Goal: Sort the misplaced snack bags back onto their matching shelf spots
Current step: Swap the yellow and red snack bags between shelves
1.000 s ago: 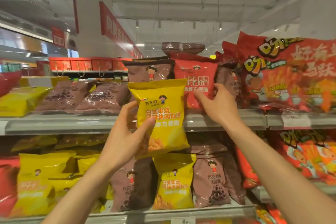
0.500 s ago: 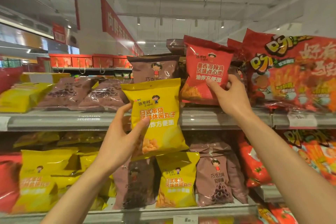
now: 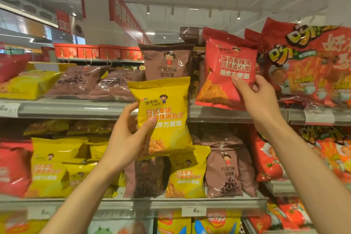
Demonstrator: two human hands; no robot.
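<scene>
- Head view: left hand (image 3: 126, 138) grips yellow bag (image 3: 164, 118) at its lower left edge, thumb across the front, fingers behind; bag upright, held in front of the upper shelf (image 3: 76, 109) lip
- Right hand (image 3: 254, 99) pinches red bag (image 3: 227, 70) at its lower right corner, thumb on the front; bag tilted, lifted off the shelf, just beside the upright brown bag (image 3: 167, 62)
- Big red bags (image 3: 311, 66) stand right of the red bag; flat brown bags (image 3: 95, 81) and yellow ones lie to the left on the same shelf
- Lower shelf (image 3: 133, 203) holds mixed yellow and brown bags, with a yellow stack (image 3: 55, 165) at left: likely home for the yellow bag
- Handling, judged: both bags look light, air-puffed, film glossy and probably slick; contents likely brittle
- Best hold: the flat seam or a corner, light pinch; squeezing the belly could crush the snack
- Soft bags may slump or topple when stood up; lean them against neighbours
</scene>
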